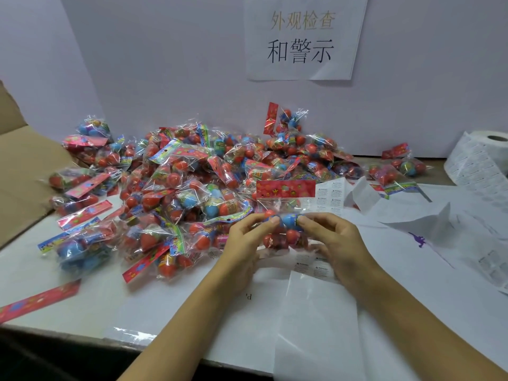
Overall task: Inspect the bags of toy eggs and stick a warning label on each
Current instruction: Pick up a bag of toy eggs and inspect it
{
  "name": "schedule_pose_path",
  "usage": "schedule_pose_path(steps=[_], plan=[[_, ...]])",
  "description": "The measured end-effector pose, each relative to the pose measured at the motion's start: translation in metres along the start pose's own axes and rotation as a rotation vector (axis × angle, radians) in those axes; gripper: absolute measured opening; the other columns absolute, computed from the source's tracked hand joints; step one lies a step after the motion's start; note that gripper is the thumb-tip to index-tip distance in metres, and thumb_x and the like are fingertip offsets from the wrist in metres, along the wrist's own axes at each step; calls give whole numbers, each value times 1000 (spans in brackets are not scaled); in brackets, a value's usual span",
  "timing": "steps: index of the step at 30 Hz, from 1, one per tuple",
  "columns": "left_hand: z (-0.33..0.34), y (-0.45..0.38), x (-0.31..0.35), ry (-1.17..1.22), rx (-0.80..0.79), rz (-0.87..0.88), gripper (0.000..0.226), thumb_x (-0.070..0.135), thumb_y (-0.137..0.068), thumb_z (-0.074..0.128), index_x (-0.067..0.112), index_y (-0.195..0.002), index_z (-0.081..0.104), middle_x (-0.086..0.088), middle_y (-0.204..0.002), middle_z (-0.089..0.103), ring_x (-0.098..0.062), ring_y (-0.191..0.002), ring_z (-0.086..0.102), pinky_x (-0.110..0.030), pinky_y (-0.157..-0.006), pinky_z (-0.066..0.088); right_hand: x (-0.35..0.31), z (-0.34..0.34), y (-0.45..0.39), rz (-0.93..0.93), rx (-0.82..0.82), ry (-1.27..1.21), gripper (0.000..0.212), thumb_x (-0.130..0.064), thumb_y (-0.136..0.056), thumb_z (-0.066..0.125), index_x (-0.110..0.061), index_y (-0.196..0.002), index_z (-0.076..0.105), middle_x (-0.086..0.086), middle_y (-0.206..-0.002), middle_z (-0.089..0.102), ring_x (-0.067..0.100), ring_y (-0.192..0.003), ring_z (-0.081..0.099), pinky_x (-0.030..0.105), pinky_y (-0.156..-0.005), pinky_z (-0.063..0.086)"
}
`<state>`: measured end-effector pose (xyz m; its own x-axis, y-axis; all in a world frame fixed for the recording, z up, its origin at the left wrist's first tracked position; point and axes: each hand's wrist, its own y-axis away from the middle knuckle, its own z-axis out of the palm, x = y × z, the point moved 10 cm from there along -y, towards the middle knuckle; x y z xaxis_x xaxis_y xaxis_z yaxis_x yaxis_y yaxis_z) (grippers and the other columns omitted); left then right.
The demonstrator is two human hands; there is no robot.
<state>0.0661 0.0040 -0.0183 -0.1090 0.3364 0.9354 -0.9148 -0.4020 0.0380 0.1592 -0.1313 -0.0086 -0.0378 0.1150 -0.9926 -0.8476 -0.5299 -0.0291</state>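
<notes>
I hold one clear bag of red and blue toy eggs (286,226) upright above the table, its red header card on top. My left hand (246,243) grips its left side and my right hand (334,243) grips its right side, thumbs on the front. A large heap of similar bags (178,185) lies behind and to the left. A strip of white warning labels (330,196) lies just behind the held bag, and more labels (313,266) lie under my hands.
A big roll of labels (483,160) stands at the right edge. Loose backing paper (412,215) trails across the white table (82,306). An open cardboard box (24,171) sits at the left. A paper sign (302,37) hangs on the back wall.
</notes>
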Motion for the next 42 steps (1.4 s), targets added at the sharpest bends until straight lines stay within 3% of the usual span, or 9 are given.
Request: schedule_pose_path(steps=[5,12,16,20,27,30,35,39,42], plan=[[0,1,2,12,4,14,18,21,-89,77,7,-101,77,-23,-105,75,-36,-92,75,-40,-71,62,-3,0,1,-43,20,12,44,-40,-66,81,-12,-100,73,2,-92,78,15,-81,72,24,-58,53],[9,3,1,28,-41,19,33,33,-90,75,5,-107,75,-19,-105,74,-31,-97,73,-44,-77,63,-19,-17,7,-242,217,366,17,-27,-87,78,-19,-81,63,-9,-76,67,4,-74,62,28,-70,49],[7,0,7,-32,-38,85,41,34,-88,66,1,-111,76,-14,-109,74,-21,-102,67,-45,-89,57,-12,3,7,-152,7,158,33,-49,-86,65,-19,-94,76,0,-92,77,21,-91,74,39,-83,59],[2,0,10,-71,-8,122,29,29,-85,68,15,-106,81,-3,-109,77,-10,-98,69,-27,-74,55,-11,11,8,-194,-30,92,23,-21,-86,77,-14,-107,73,6,-99,78,25,-97,74,33,-81,61],[-12,-5,10,-70,72,142,26,32,-79,71,28,-102,82,5,-109,77,-4,-93,67,-25,-71,55,0,-5,0,14,32,-138,31,-10,-101,45,-17,-113,74,10,-105,77,28,-98,74,27,-72,59],[-4,-2,13,-119,18,166,29,34,-79,74,30,-107,81,7,-116,75,-4,-105,68,-26,-77,56,-2,-1,0,-2,11,-159,28,-23,-97,54,-14,-114,74,15,-108,76,33,-103,72,34,-80,62],[5,5,16,-298,-46,192,58,39,-73,85,33,-128,70,9,-127,69,-6,-121,62,-29,-98,55,-15,14,8,-116,-159,-73,55,-66,-90,52,-24,-117,75,7,-120,74,24,-117,67,48,-91,53],[5,3,17,-81,-22,163,29,14,-94,70,17,-123,71,-9,-116,76,-21,-109,69,-30,-85,58,-23,13,13,-176,-106,-50,39,-56,-86,61,-26,-104,78,6,-105,78,19,-98,73,31,-73,52],[7,2,13,7,-51,103,23,22,-96,65,13,-114,76,-17,-113,76,-25,-105,72,-29,-82,59,-24,1,11,-205,34,30,13,-36,-84,76,-26,-92,78,0,-86,77,7,-72,66,17,-58,47]])
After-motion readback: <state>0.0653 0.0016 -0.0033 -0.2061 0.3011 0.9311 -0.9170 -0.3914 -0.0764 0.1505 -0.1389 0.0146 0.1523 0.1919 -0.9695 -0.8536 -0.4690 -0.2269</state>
